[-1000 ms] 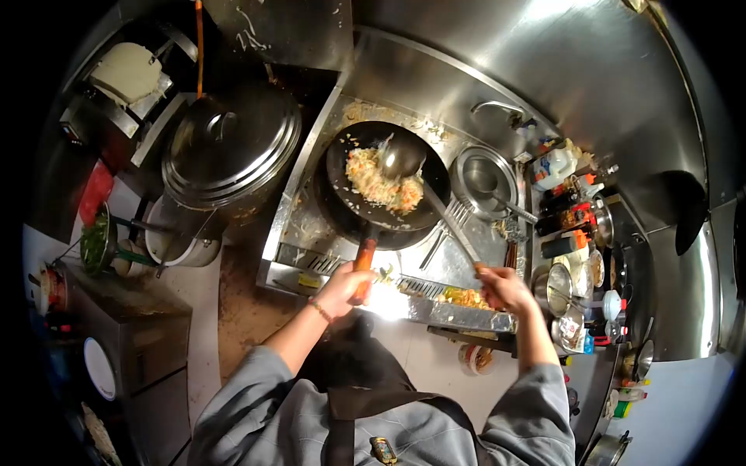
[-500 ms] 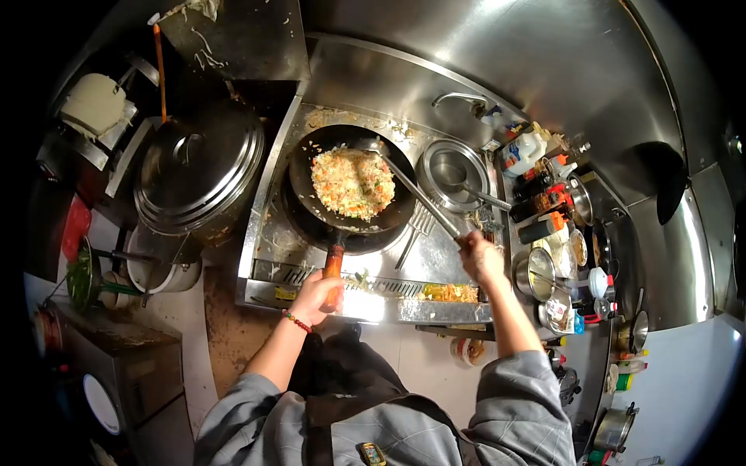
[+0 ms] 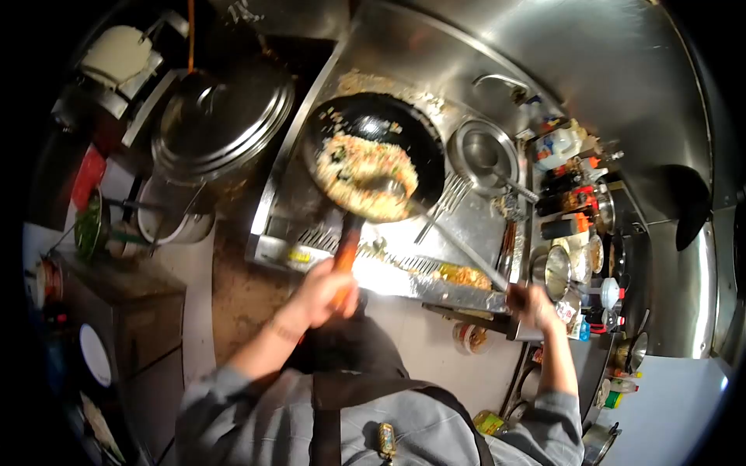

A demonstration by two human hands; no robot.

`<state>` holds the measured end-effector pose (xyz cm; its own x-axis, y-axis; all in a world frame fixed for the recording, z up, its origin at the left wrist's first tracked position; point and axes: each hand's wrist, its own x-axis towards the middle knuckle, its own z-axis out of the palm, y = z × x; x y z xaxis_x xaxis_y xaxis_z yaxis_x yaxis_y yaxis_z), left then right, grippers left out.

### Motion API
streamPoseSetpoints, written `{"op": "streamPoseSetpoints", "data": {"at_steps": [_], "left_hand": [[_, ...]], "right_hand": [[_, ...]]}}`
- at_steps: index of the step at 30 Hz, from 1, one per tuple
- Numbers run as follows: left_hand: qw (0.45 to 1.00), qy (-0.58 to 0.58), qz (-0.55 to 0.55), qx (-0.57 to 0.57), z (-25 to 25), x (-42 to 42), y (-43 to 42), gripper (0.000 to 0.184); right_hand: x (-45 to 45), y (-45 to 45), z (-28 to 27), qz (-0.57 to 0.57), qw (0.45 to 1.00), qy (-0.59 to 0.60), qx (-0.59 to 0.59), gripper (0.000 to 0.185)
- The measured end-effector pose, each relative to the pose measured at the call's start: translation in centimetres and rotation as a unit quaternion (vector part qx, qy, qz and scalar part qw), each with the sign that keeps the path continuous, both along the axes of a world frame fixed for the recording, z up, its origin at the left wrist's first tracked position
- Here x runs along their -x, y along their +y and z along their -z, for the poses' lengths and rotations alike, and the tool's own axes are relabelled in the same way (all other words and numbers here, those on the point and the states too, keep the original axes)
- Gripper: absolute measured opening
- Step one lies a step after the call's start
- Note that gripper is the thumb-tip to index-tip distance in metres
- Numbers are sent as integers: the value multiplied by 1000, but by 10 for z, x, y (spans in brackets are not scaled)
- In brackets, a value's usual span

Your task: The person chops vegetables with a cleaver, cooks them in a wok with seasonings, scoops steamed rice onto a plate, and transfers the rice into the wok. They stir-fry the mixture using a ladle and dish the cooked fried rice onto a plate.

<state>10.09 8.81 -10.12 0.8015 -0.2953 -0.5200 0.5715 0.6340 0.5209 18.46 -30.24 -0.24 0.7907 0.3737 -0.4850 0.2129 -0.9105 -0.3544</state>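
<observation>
Just short of twelve o'clock from the middle of the view: one wok (image 3: 420, 144), round and black, is showing above the steel tabletop (image 3: 483, 221), its bare inner wall shining at one o'clock.

Contents: rice (image 3: 365, 155), pale and yellowish-white, flecked with orange-red bits and dark spots, is lying in a broad heap from the wok's nine o'clock side round to five; loose grains are clinging to the wall toward eleven.

Wok handle (image 3: 347, 250), orange-brown toward its end, is pointing to about seven o'clock. Left hand (image 3: 321, 295), one, is curling closed around it.

Ladle (image 3: 460, 245), one, long, metal: its blurred bowl is resting among the rice; its shaft is slanting out toward four o'clock. Right hand (image 3: 536, 307), blurred, is closing around the far end.

Surroundings: a steel pan (image 3: 468, 133) is standing at two o'clock, beside the wok; a fork-like utensil (image 3: 444, 208) is lying between them, toward the near side. Bottles (image 3: 571, 202), assorted, are lining up at three o'clock. A large lidded pot (image 3: 225, 128) is standing at ten. Food scraps (image 3: 466, 276) are lying along the tabletop's near edge, toward four.
</observation>
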Motion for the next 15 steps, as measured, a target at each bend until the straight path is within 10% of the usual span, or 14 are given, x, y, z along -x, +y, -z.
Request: {"op": "streamPoseSetpoints", "data": {"at_steps": [5,9,11,15], "left_hand": [[998,21,-23,61,45,-10,-5,10],[998,41,9,51,2,38,7,12],[998,28,-10,63,-20,9,3,9],[998,34,-45,40,28,-45,-5,8]], "right_hand": [[-59,41,74,23,984,-175,-5,28],[-17,18,34,76,969,-188,-139,33],[8,17,5,226,952,12,-207,31],[26,69,48,387,880,33,-273,31]]}}
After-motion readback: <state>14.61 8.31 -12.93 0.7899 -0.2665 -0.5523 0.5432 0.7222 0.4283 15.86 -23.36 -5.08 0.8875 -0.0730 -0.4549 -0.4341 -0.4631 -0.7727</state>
